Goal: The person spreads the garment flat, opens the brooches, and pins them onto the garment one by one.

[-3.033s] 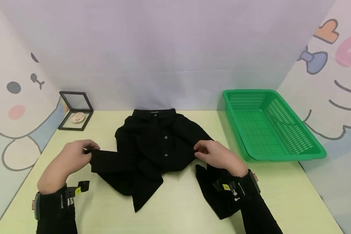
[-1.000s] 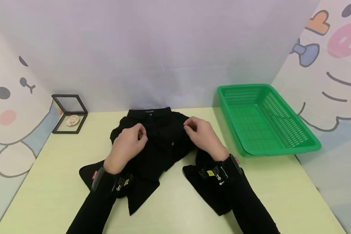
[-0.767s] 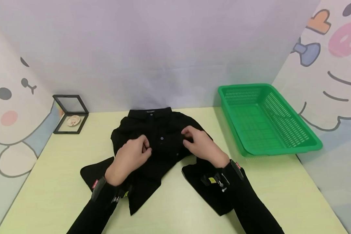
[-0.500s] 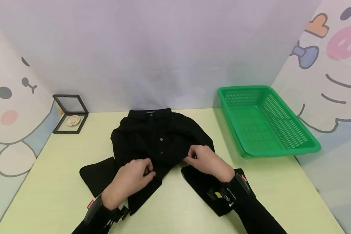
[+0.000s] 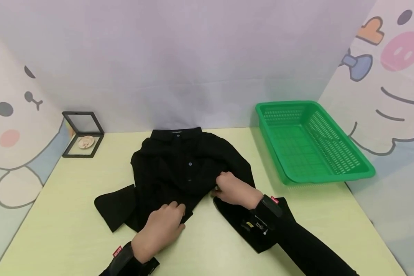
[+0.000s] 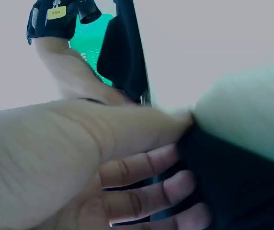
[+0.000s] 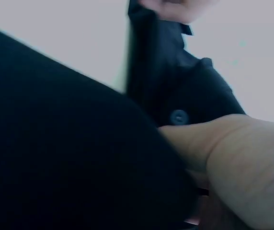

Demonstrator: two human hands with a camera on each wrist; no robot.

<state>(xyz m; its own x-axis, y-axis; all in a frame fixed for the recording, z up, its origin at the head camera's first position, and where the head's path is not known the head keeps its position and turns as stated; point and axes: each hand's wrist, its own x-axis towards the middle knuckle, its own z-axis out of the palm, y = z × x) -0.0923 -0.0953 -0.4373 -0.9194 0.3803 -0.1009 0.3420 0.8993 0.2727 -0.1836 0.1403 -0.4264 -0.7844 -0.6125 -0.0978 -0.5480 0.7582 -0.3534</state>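
Note:
A black button-up shirt (image 5: 179, 165) lies front up on the table, its collar toward the back wall. One sleeve end (image 5: 115, 207) sticks out at the left; the other sleeve (image 5: 243, 226) lies partly under the right forearm. At the shirt's lower hem, my left hand (image 5: 162, 228) holds the cloth with curled fingers; in the left wrist view the thumb and fingertips meet the dark fabric (image 6: 242, 187). My right hand (image 5: 232, 188) pinches the hem farther right. Loose cloth covers much of the right wrist view, beside a shirt button (image 7: 179, 117), and hides the right fingertips.
A green plastic basket (image 5: 286, 174) stands at the back right of the pale table (image 5: 65, 230). Toward the back left is an open black-framed display case (image 5: 98, 143) with a small round item (image 5: 86, 142) inside. Printed wall sheets enclose the back and sides.
Both hands first spread the sleeves, then moved inward over the shirt's front. From there they came down to its lower hem. The left sleeve end was let go and now lies flat.

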